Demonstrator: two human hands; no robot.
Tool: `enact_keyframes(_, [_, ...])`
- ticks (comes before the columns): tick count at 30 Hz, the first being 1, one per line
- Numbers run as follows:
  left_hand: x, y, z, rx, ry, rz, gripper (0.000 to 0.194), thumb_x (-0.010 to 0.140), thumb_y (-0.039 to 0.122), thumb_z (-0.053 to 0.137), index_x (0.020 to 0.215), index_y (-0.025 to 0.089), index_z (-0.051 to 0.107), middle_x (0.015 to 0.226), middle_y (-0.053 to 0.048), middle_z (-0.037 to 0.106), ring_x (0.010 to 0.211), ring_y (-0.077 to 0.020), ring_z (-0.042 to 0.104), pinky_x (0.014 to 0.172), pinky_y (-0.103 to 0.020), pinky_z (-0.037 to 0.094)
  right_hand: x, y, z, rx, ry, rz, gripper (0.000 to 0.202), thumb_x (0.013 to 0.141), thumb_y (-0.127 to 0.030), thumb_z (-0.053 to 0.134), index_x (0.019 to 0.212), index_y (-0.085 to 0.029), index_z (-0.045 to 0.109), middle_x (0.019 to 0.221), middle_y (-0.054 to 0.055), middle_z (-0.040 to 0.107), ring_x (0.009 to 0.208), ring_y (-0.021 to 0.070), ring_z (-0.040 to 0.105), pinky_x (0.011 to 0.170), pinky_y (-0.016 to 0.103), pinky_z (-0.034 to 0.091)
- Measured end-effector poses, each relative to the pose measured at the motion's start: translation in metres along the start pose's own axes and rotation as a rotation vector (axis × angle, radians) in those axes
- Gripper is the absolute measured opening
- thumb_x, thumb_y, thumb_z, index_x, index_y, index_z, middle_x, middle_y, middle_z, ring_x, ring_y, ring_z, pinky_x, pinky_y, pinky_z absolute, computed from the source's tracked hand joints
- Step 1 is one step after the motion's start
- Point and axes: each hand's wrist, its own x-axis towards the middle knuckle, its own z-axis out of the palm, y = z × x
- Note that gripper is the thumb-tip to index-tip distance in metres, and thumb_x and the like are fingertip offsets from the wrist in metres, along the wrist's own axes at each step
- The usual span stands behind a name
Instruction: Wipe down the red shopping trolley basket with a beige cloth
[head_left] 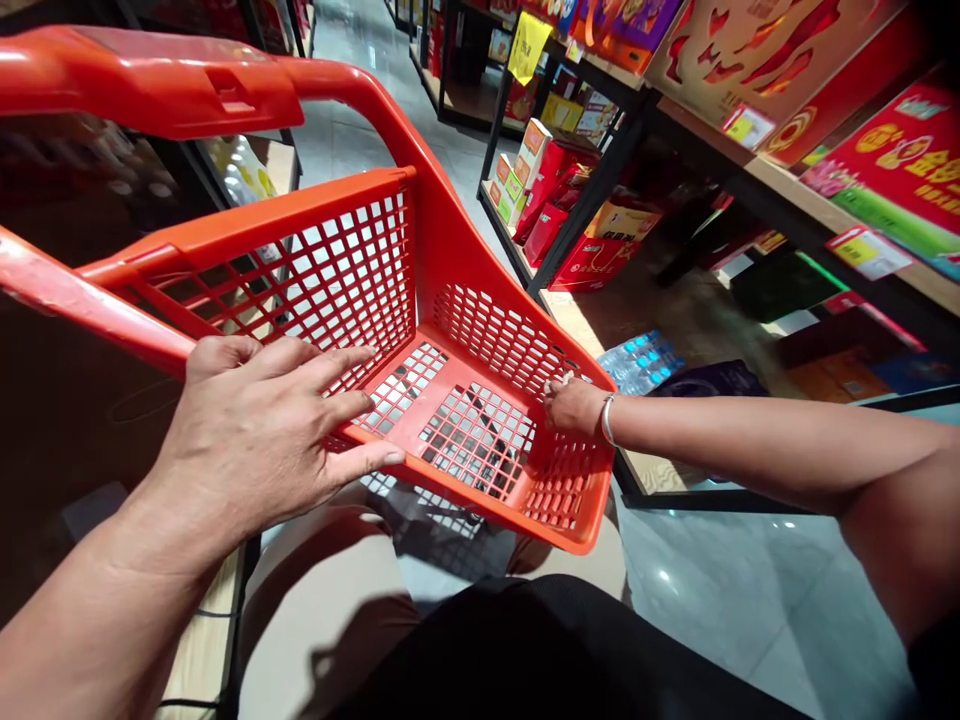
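Note:
An orange-red plastic shopping cart basket [480, 230] with grid walls fills the middle of the view, tilted, with nothing lying in it. My left hand [262, 430] rests over the near left rim, palm down, fingers spread. My right hand [573, 404], with a silver bangle [608, 420] at the wrist, reaches over the right rim into the basket. Its fingers are curled around something small and whitish near the side wall, too small to name.
Shelves at the right hold red gift boxes [600, 250], a pack of bottles [641, 362] and price tags. A yellow tag [529, 47] hangs at the top. Dark shelving stands at the left. The cart handle [187, 90] crosses the upper left.

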Motion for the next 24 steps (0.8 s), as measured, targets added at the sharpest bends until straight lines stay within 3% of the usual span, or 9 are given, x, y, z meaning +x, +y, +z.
enact_keyframes(4, [0.000, 0.000, 0.001, 0.147, -0.021, 0.050, 0.048, 0.089, 0.064, 0.050, 0.095, 0.024, 0.077, 0.137, -0.006, 0.066, 0.114, -0.0363, 0.058, 0.097, -0.057, 0.038, 0.020, 0.010, -0.010, -0.104, 0.332, -0.144, 0.037, 0.103, -0.024, 0.037, 0.122, -0.025, 0.069, 0.138, 0.010, 0.059, 0.130, 0.0306, 0.045, 0.104, 0.054, 0.038])
enact_keyframes(6, [0.000, 0.000, 0.002, 0.125, -0.017, 0.049, 0.045, 0.087, 0.063, 0.054, 0.099, 0.026, 0.077, 0.140, -0.005, 0.063, 0.118, -0.0358, 0.058, 0.100, -0.055, 0.038, 0.031, 0.013, -0.003, -0.149, 0.395, -0.143, 0.041, 0.102, -0.022, 0.035, 0.130, -0.024, 0.065, 0.147, 0.010, 0.052, 0.137, 0.0309, 0.038, 0.106, 0.055, 0.035])
enact_keyframes(9, [-0.001, 0.000, 0.002, 0.095, -0.013, 0.052, 0.045, 0.086, 0.065, 0.056, 0.101, 0.027, 0.076, 0.141, -0.005, 0.063, 0.122, -0.0363, 0.058, 0.102, -0.056, 0.038, 0.045, 0.008, 0.011, -0.171, 0.369, -0.067, 0.038, 0.097, -0.017, 0.043, 0.125, -0.021, 0.068, 0.142, 0.013, 0.057, 0.135, 0.0324, 0.041, 0.103, 0.056, 0.038])
enact_keyframes(11, [-0.001, 0.000, 0.002, 0.079, -0.009, 0.049, 0.049, 0.084, 0.069, 0.057, 0.101, 0.027, 0.076, 0.141, -0.004, 0.062, 0.124, -0.0369, 0.057, 0.104, -0.058, 0.037, 0.052, -0.001, 0.008, -0.163, 0.309, -0.024, 0.034, 0.096, -0.017, 0.045, 0.114, -0.020, 0.073, 0.131, 0.014, 0.063, 0.129, 0.0349, 0.045, 0.098, 0.058, 0.041])
enact_keyframes(14, [-0.001, 0.001, 0.000, 0.050, -0.020, 0.035, 0.057, 0.079, 0.077, 0.058, 0.101, 0.027, 0.075, 0.140, -0.004, 0.063, 0.124, -0.0377, 0.057, 0.105, -0.058, 0.037, 0.071, -0.016, -0.021, -0.134, 0.269, -0.075, 0.035, 0.099, -0.021, 0.039, 0.106, -0.020, 0.073, 0.119, 0.014, 0.067, 0.120, 0.0358, 0.049, 0.093, 0.057, 0.044])
enact_keyframes(17, [0.000, 0.002, -0.002, 0.042, -0.032, 0.012, 0.057, 0.078, 0.078, 0.059, 0.101, 0.028, 0.076, 0.139, -0.006, 0.064, 0.125, -0.0379, 0.057, 0.106, -0.056, 0.037, 0.106, -0.021, -0.058, -0.098, 0.470, -0.168, 0.042, 0.104, -0.024, 0.028, 0.127, -0.025, 0.063, 0.136, 0.012, 0.057, 0.123, 0.0337, 0.046, 0.096, 0.056, 0.043])
enact_keyframes(19, [0.000, 0.003, -0.003, 0.055, -0.035, 0.008, 0.055, 0.078, 0.076, 0.060, 0.101, 0.029, 0.077, 0.138, -0.006, 0.065, 0.125, -0.0373, 0.058, 0.106, -0.055, 0.037, 0.134, -0.021, -0.070, -0.049, 0.553, -0.143, 0.046, 0.104, -0.022, 0.025, 0.141, -0.028, 0.052, 0.149, 0.012, 0.046, 0.125, 0.0329, 0.045, 0.101, 0.058, 0.040])
enact_keyframes(22, [0.000, 0.003, -0.005, 0.101, -0.017, 0.039, 0.056, 0.079, 0.075, 0.060, 0.100, 0.027, 0.078, 0.136, -0.009, 0.066, 0.121, -0.0381, 0.060, 0.103, -0.056, 0.037, 0.163, -0.025, -0.061, 0.080, 0.418, -0.090, 0.046, 0.103, -0.019, 0.029, 0.144, -0.028, 0.048, 0.153, 0.013, 0.042, 0.128, 0.0324, 0.047, 0.105, 0.056, 0.040])
enact_keyframes(24, [0.000, 0.003, -0.006, 0.126, 0.006, 0.054, 0.057, 0.079, 0.074, 0.061, 0.101, 0.024, 0.079, 0.136, -0.012, 0.066, 0.118, -0.0395, 0.061, 0.100, -0.057, 0.037, 0.164, -0.035, -0.044, 0.171, 0.303, -0.048, 0.047, 0.100, -0.017, 0.034, 0.144, -0.026, 0.048, 0.147, 0.016, 0.047, 0.129, 0.0322, 0.050, 0.105, 0.053, 0.042])
